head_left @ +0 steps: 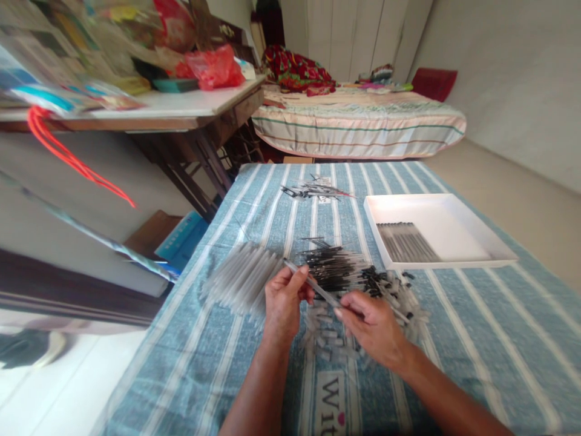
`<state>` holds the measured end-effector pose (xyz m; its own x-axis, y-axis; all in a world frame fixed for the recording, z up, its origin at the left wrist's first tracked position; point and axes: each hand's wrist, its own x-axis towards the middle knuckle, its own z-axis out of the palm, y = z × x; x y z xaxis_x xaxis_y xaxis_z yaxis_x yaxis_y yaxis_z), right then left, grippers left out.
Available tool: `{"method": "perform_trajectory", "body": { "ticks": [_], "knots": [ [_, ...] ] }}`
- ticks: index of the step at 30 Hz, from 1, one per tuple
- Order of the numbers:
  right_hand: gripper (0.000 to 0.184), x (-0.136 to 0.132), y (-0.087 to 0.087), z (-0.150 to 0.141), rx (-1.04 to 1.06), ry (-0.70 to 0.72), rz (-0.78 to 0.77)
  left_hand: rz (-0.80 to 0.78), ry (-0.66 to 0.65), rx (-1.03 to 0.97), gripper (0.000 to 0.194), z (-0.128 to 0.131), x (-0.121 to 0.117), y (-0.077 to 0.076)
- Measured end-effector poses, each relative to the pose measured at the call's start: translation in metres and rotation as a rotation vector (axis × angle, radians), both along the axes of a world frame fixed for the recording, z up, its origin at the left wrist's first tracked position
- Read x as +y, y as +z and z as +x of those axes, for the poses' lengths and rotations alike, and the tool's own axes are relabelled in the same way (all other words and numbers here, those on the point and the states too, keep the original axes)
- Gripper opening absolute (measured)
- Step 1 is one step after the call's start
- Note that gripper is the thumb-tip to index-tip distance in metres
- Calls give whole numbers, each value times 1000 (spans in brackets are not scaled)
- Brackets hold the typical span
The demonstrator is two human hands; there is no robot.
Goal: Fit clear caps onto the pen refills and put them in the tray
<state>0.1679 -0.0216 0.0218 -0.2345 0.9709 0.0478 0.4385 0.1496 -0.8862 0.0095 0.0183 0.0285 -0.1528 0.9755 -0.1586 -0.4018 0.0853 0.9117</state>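
A grey translucent pen (321, 292) slants between my two hands above the table. My left hand (285, 297) pinches it near its upper left end, thumb on top. The fingers of my right hand (370, 324) close on its lower right end. Left of my left hand lies a pile of clear grey pen barrels (245, 272). Dark ink refills (331, 266) are heaped just beyond my hands. Black end plugs (372, 280) and clear pen caps (333, 339) are scattered around and beneath my right hand, which partly hides them.
A white box (454, 263) at the right holds a row of pens (403, 241) along its left side. More thin refills (313, 191) lie toward the far edge of the striped tablecloth (181, 369). A cluttered side table (190, 112) stands at the left, a bed (363, 124) behind.
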Motion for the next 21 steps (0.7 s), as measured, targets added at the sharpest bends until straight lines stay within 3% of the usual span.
{"method": "perform_trajectory", "body": {
  "ticks": [6,11,15,21],
  "knots": [
    [16,1,1,-4,-177,-45,312,-21,-5,-68,16,2,-1,-1],
    [15,2,-5,-8,-195,-66,490,-62,19,-116,15,2,-2,-1],
    [18,4,-5,-5,-290,-31,463,-47,22,-93,15,5,-3,-1],
    [12,15,19,-5,-681,93,380,-37,-49,-5,17,5,-1,-2]
  ]
}}
